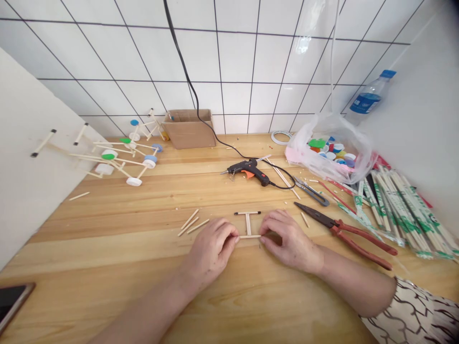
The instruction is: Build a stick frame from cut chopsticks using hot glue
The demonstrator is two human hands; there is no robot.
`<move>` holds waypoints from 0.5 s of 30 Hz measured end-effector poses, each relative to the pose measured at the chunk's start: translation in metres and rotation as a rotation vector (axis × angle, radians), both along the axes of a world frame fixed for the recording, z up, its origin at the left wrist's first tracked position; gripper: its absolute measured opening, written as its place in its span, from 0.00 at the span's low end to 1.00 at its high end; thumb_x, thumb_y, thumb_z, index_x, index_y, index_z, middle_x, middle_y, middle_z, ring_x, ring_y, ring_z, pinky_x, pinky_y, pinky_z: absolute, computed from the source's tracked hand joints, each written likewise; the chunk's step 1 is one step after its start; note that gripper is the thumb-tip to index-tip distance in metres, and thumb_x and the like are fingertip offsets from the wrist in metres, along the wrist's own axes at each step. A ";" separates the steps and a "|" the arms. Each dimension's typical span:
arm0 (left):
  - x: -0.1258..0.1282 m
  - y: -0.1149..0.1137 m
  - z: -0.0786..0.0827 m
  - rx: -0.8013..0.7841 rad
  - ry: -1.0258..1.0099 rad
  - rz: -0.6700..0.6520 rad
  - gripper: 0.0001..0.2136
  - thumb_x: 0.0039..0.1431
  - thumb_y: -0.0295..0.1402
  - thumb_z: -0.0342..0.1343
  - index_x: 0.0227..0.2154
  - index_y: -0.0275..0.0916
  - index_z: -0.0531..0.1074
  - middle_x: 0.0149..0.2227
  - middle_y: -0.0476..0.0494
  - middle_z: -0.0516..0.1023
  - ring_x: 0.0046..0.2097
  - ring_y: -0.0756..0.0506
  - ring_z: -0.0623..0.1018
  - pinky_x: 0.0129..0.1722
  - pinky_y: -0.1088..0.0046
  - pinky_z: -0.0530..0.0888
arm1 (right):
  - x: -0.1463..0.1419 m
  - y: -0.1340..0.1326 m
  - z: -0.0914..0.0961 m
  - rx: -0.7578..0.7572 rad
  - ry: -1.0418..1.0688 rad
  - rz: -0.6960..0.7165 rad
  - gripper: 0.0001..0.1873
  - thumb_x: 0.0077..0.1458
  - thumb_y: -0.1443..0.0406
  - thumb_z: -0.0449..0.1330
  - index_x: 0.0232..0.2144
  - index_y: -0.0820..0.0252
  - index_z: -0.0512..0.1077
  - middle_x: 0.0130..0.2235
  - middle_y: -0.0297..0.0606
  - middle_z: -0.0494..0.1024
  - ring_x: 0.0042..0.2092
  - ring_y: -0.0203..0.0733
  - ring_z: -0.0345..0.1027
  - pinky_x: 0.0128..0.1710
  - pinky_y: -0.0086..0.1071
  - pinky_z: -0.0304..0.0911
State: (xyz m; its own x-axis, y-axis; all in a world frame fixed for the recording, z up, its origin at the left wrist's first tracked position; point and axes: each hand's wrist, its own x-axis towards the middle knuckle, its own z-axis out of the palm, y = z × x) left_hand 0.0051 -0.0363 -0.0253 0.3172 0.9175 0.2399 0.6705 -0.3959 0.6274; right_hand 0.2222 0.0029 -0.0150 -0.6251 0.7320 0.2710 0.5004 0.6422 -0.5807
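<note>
A small H-shaped frame of thin wooden sticks (248, 222) lies flat on the wooden table (107, 248). My left hand (211, 248) pinches the left end of its near crossbar. My right hand (287, 239) pinches the right end of the same bar. Both hands rest on the tabletop, fingers curled. Three loose short sticks (191, 223) lie just left of my left hand.
A black and orange glue gun (249, 171) lies behind, its cord running up the tiled wall. Red-handled pliers (349, 231), scissors (311, 189), wrapped chopsticks (398, 205), a bag of bottle caps (330, 150), a cardboard box (189, 128), stick-and-cap models (124, 155), a phone (12, 298).
</note>
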 end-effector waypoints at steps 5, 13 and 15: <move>0.000 0.000 0.001 0.006 0.010 0.001 0.06 0.61 0.26 0.48 0.29 0.38 0.66 0.30 0.47 0.70 0.34 0.46 0.70 0.35 0.71 0.66 | 0.000 0.000 0.001 0.006 -0.012 0.000 0.05 0.52 0.73 0.56 0.27 0.60 0.67 0.31 0.37 0.71 0.36 0.42 0.62 0.37 0.36 0.56; 0.001 0.001 0.000 0.010 0.008 0.005 0.06 0.61 0.27 0.48 0.29 0.38 0.67 0.30 0.47 0.70 0.34 0.47 0.70 0.34 0.71 0.66 | 0.000 0.000 0.001 0.013 -0.012 -0.005 0.05 0.52 0.72 0.56 0.27 0.59 0.67 0.31 0.37 0.71 0.36 0.42 0.62 0.37 0.36 0.56; 0.001 0.001 0.001 0.007 0.008 0.009 0.06 0.61 0.27 0.48 0.29 0.39 0.67 0.30 0.47 0.71 0.34 0.46 0.70 0.34 0.71 0.66 | 0.000 0.000 0.001 0.010 -0.010 -0.008 0.05 0.52 0.72 0.56 0.27 0.59 0.67 0.31 0.37 0.71 0.36 0.42 0.62 0.38 0.36 0.56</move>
